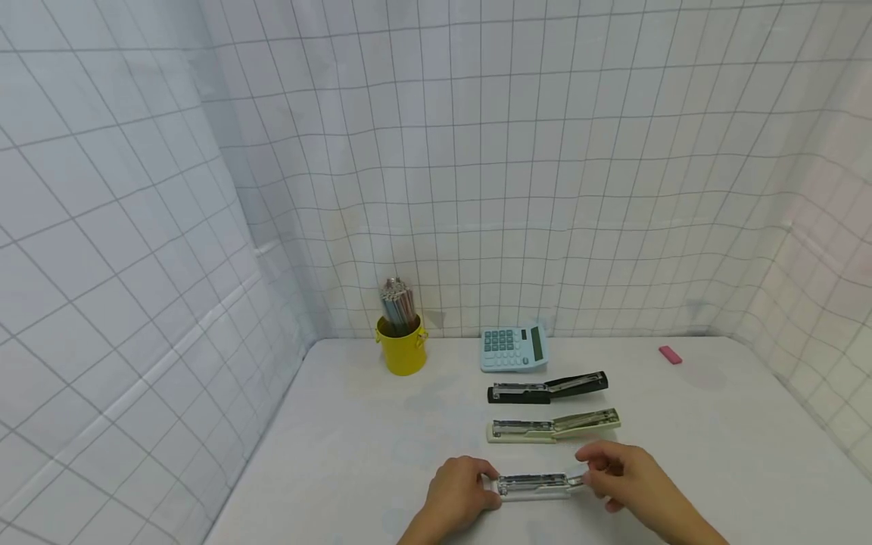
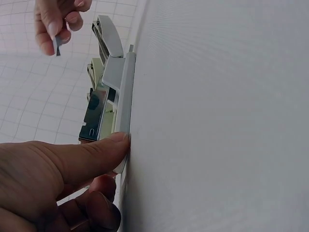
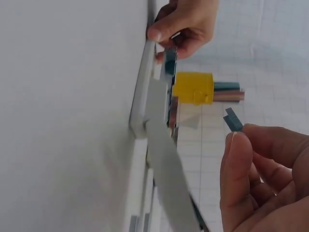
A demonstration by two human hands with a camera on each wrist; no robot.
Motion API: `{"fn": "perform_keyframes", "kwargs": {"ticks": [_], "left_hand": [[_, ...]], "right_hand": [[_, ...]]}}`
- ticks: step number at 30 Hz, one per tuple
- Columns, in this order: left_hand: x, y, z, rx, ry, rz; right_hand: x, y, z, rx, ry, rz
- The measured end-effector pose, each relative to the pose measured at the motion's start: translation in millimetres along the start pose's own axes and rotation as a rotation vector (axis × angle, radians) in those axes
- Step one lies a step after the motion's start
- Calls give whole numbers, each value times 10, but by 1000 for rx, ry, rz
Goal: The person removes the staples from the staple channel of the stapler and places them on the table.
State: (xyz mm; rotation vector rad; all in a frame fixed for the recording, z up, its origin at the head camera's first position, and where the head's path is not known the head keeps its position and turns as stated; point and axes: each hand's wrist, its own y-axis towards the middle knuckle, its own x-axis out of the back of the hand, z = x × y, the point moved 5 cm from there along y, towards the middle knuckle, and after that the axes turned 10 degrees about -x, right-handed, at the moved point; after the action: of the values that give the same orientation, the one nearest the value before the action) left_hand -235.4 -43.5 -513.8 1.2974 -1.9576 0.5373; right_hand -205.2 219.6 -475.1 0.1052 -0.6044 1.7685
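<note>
A white stapler (image 1: 538,497) lies opened out on the table, its metal magazine (image 2: 96,113) exposed and its top arm (image 3: 169,169) swung back to the right. My left hand (image 1: 458,492) holds the left end of its base between thumb and fingers. Above the stapler's right part, my right hand (image 1: 630,481) pinches a short strip of staples (image 3: 233,121) between thumb and forefinger. The strip is apart from the magazine. Beyond the white stapler lie a pale green stapler (image 1: 523,437) and a black stapler (image 1: 521,398), both opened out as well.
At the back stand a yellow bucket (image 1: 405,359) full of pencils (image 1: 397,306) and a light blue calculator (image 1: 504,359). A small pink block (image 1: 671,354) lies at the back right. Grid-patterned white cloth (image 1: 463,166) hangs behind and on both sides of the white table (image 1: 354,454).
</note>
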Motion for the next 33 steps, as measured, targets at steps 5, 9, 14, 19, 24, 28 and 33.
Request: {"fn": "perform_keyframes", "kwargs": {"ticks": [5,9,14,19,24,28,33], "left_hand": [[5,-13,16,1,2,5],[19,-7,9,2,5,1],[34,2,6,-1,14,-2],[32,15,18,1,22,1],[12,36,25,18,15,12],[10,39,33,19,15,14],[23,41,34,-1,-1,3]], "right_hand": [[170,-68,-326,-78,-41,42],[216,-87,-497,-86,-91,65],[240,-69,-636,-79,-131,81],[219,-11,-727,-97,-126,99],[189,14,-730,-94,-228,45],[159,13,-716,-81,-306,15],[146,26,-729,-115,-348,-31]]}}
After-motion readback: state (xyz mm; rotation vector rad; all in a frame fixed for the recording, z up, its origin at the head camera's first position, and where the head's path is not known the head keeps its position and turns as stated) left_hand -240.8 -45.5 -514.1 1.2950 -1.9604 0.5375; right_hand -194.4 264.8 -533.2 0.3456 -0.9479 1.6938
